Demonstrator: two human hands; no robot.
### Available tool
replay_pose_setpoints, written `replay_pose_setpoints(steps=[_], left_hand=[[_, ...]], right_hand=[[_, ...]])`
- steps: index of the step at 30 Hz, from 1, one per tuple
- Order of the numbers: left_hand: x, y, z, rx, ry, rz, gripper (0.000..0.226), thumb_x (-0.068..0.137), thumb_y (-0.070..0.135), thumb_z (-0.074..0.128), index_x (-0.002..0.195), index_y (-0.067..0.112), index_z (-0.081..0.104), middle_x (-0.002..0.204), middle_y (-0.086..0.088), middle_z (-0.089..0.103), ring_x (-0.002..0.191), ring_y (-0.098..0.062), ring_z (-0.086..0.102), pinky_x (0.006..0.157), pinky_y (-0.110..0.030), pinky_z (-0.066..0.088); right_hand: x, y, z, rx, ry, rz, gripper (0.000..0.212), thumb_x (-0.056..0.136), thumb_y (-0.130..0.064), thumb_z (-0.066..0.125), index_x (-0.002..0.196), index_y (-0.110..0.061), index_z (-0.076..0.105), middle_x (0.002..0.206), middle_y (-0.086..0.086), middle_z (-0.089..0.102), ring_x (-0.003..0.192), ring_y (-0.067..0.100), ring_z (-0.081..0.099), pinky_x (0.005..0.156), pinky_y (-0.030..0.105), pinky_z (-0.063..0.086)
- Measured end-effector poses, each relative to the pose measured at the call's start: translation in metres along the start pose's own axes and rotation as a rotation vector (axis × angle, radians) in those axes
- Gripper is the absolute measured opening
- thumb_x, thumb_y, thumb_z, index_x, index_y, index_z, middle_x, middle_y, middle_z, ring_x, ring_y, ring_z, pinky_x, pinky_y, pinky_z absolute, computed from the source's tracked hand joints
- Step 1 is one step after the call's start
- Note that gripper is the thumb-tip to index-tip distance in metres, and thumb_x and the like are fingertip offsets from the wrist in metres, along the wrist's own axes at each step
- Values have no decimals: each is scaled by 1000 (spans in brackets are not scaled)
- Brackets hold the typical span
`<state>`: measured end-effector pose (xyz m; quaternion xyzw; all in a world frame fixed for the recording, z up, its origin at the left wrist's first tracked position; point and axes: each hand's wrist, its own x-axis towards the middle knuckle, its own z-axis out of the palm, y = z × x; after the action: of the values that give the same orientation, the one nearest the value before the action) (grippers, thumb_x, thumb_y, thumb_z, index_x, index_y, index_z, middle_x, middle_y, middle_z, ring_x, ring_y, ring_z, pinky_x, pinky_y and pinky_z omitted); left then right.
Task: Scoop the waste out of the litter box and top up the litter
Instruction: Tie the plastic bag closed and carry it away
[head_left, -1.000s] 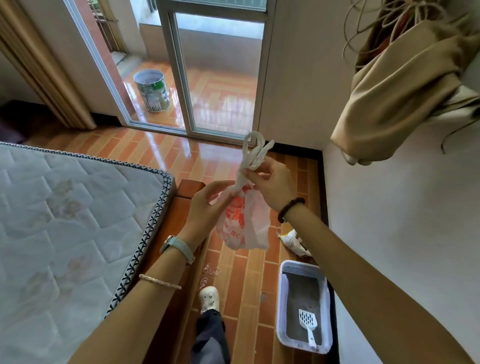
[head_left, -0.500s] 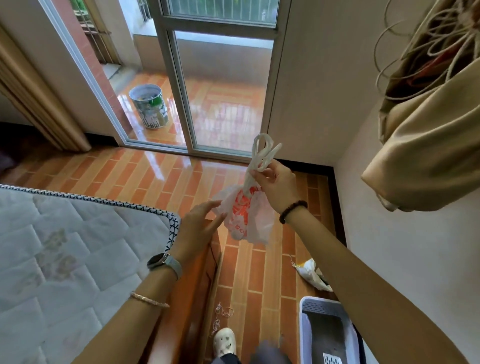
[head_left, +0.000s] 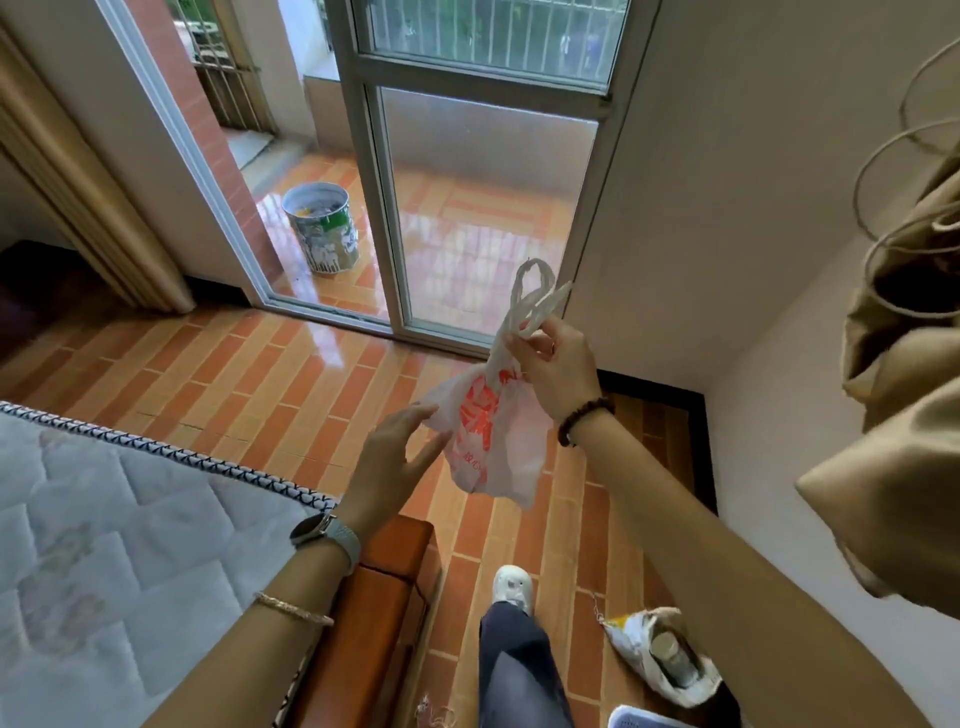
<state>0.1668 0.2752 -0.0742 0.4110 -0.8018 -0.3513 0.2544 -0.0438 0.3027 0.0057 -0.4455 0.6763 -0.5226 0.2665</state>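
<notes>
A white plastic bag (head_left: 488, 441) with red print hangs in front of me, its handles twisted together above my right hand (head_left: 558, 371), which grips its neck. Just left of the bag's side, my left hand (head_left: 395, 457) hovers with its fingers spread and holds nothing. Only a corner of the white litter box (head_left: 641, 719) shows at the bottom edge. A crumpled white and yellow litter sack (head_left: 660, 657) lies on the floor next to it by the wall.
A mattress (head_left: 104, 545) on a wooden bed frame (head_left: 379, 597) fills the left. Ahead, a sliding glass door (head_left: 467, 208) stands partly open onto a balcony with a paint bucket (head_left: 322, 228). A beige garment (head_left: 893, 467) hangs at the right. My foot (head_left: 513, 584) is on the tiled floor.
My left hand let go of the bag and spread its fingers. The view rose and moved forward toward the door, so the litter box slipped to the bottom edge.
</notes>
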Motion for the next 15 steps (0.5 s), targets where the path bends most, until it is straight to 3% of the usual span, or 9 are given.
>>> replay_pose_setpoints(steps=[3, 9, 13, 15], left_hand=[[45, -8, 7, -7, 51, -31, 52, 89, 52, 52, 127, 16, 56, 128, -2, 59, 121, -12, 51, 103, -38, 43], [127, -8, 14, -74, 206, -143, 33, 92, 28, 57, 124, 19, 55, 126, 8, 53, 122, -6, 44, 103, -26, 36], [174, -14, 16, -113, 258, -186, 28, 94, 26, 56, 122, 23, 55, 124, 13, 49, 118, 3, 42, 93, -6, 30], [193, -18, 14, -145, 296, -210, 25, 95, 26, 55, 120, 24, 55, 123, 9, 53, 116, 0, 45, 93, -9, 34]], right_hand=[[54, 10, 0, 32, -54, -6, 10, 87, -37, 65, 85, -46, 61, 90, -2, 72, 88, 17, 69, 76, 47, 58], [156, 18, 7, 46, -168, -37, 13, 85, -36, 66, 86, -48, 61, 93, 1, 73, 89, 19, 69, 77, 48, 57], [210, 18, 18, 22, -199, -68, 11, 86, -34, 66, 88, -43, 61, 90, 3, 73, 88, 19, 69, 78, 48, 56], [233, 17, 27, 11, -219, -80, 10, 86, -35, 66, 87, -43, 60, 90, 3, 73, 87, 20, 69, 77, 49, 56]])
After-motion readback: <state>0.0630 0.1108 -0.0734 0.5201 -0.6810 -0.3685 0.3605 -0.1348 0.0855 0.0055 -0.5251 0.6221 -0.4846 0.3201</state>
